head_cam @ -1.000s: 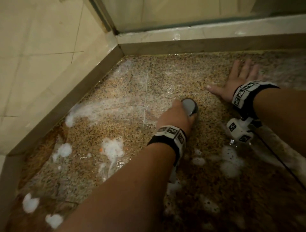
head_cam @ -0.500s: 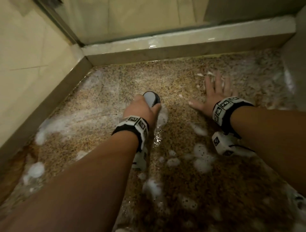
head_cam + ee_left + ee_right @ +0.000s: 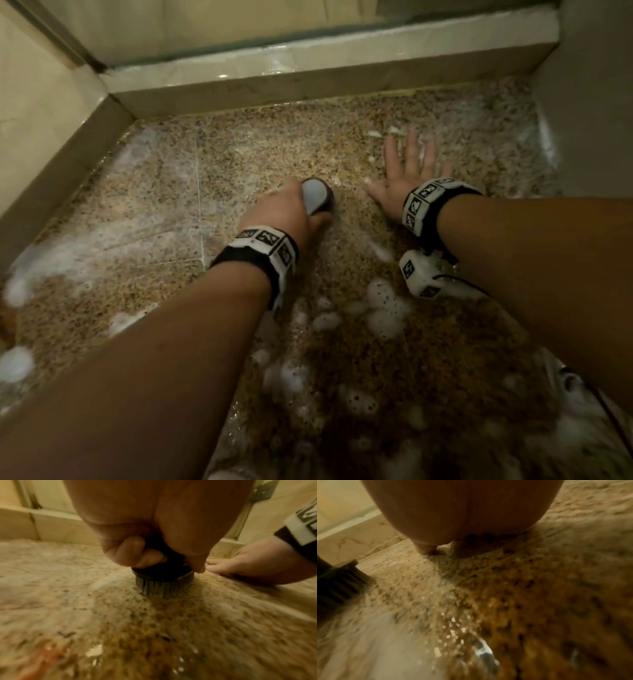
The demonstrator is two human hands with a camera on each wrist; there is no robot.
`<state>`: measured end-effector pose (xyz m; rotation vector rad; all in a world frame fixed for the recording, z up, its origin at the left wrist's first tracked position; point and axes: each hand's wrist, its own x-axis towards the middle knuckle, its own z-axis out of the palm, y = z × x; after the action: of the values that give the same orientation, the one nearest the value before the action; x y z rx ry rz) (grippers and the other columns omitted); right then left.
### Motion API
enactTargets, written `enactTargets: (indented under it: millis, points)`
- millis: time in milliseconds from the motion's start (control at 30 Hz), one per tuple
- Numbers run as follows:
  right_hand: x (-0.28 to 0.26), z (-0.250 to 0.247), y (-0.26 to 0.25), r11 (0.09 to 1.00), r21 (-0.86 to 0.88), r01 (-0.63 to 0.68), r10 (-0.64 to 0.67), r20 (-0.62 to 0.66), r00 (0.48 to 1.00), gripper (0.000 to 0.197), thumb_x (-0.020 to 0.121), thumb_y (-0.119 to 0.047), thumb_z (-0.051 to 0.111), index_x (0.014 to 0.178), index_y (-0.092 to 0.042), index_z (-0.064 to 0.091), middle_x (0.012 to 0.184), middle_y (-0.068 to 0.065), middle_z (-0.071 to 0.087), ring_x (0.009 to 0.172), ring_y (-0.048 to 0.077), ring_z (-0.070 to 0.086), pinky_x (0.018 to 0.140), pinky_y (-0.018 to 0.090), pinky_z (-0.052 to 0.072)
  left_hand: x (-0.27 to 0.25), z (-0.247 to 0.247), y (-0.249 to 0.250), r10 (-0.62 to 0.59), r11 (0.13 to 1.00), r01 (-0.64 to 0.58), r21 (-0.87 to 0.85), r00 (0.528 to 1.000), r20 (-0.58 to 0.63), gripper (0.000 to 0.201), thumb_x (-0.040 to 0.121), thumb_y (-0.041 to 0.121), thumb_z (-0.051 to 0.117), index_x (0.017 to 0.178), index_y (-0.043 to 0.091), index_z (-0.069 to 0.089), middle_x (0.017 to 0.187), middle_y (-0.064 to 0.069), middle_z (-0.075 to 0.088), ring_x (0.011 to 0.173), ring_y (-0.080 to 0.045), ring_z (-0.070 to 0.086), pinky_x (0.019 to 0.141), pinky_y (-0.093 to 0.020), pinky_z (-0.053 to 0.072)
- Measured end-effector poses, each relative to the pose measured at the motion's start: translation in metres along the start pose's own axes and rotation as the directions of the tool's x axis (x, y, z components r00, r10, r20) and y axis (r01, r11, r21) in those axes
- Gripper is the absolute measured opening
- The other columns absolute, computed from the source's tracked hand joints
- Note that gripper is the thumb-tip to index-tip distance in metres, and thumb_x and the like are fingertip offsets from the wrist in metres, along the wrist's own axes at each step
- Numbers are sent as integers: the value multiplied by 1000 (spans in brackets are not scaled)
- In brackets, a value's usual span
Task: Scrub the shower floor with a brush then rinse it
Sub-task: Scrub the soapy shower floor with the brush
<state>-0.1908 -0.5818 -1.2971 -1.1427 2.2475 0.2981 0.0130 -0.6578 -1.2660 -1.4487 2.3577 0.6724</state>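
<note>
Left hand (image 3: 281, 214) clenched around round scrub brush (image 3: 317, 198), bristles pressed onto wet, speckled shower floor (image 3: 164, 192) near its middle; right hand (image 3: 407, 178) just beside, released, fingers spread flat on floor among soap foam (image 3: 383, 308).

A bathroom shower stall: wet speckled floor (image 3: 239, 164), tiled curb (image 3: 308, 68), soap foam (image 3: 387, 308).

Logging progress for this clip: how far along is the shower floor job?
Soap is down: foam covers the floor. Scrubbing is in hand: the left hand grips the brush, bristles down, while the right hand lies flat. Rinsing is left.
</note>
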Motion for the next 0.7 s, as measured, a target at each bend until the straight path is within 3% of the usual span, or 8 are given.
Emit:
enactTargets:
  millis: [167,233,300,367,433,500,533,700]
  points:
    - [8,-7,6,1000,17,14,-15,50,999,81,97,-69,27,153,-40,-25,157,-2,-42,147,33,-32,119,60,-11,-43,41,49,238,966,-248,75,964,120,56,86,69,62,112,26,36,91,0,63,77,-27,63,65,-35,52]
    - [11,-13,11,999,29,19,-22,94,995,81,100,-59,37,153,-43,-22,158,-5,-39,148,31,-31,120,58,-7,-58,62,71,303,939,-325,114,937,174,53,86,68,62,103,27,32,94,-3,64,80,-30,65,61,-36,49]
    - [12,-24,18,999,26,32,-35,119,992,82,101,-49,47,155,-46,-14,162,-7,-31,151,28,-24,124,56,0,-60,68,84,325,930,-348,120,929,177,52,87,66,62,106,26,36,100,-4,65,85,-32,66,61,-37,46]
    - [6,-39,24,997,8,71,-71,119,990,79,100,-46,54,158,-45,1,167,-8,-17,155,27,-8,124,52,12,-55,68,87,337,924,-360,126,925,175,54,88,66,61,114,24,39,103,-4,65,88,-32,66,61,-37,45]
    - [-2,-52,29,994,-31,106,-103,79,992,65,98,-44,58,156,-34,30,167,2,15,150,31,24,118,49,30,-49,66,84,348,918,-372,141,923,165,56,88,67,61,116,23,40,104,-5,65,89,-32,66,61,-38,46]
    - [-11,-58,37,996,-61,63,-64,-11,998,39,98,-43,55,127,-18,60,135,13,58,109,33,60,95,44,52,-43,64,85,347,920,-367,134,926,151,56,88,67,61,114,23,39,103,-5,65,86,-32,65,61,-38,47]
    - [-17,-59,41,998,-60,19,-20,-22,1000,35,98,-42,52,113,-12,65,114,14,66,89,30,63,82,41,55,-41,62,87,337,926,-356,123,930,147,55,88,66,62,113,23,39,100,-4,64,83,-31,64,61,-38,47]
    - [-39,-43,63,985,94,-144,119,225,967,40,100,-40,51,87,-6,67,70,6,61,64,24,61,57,29,42,-36,54,96,331,927,-349,136,934,134,49,91,61,63,107,24,34,83,0,49,73,-27,52,61,-38,45]
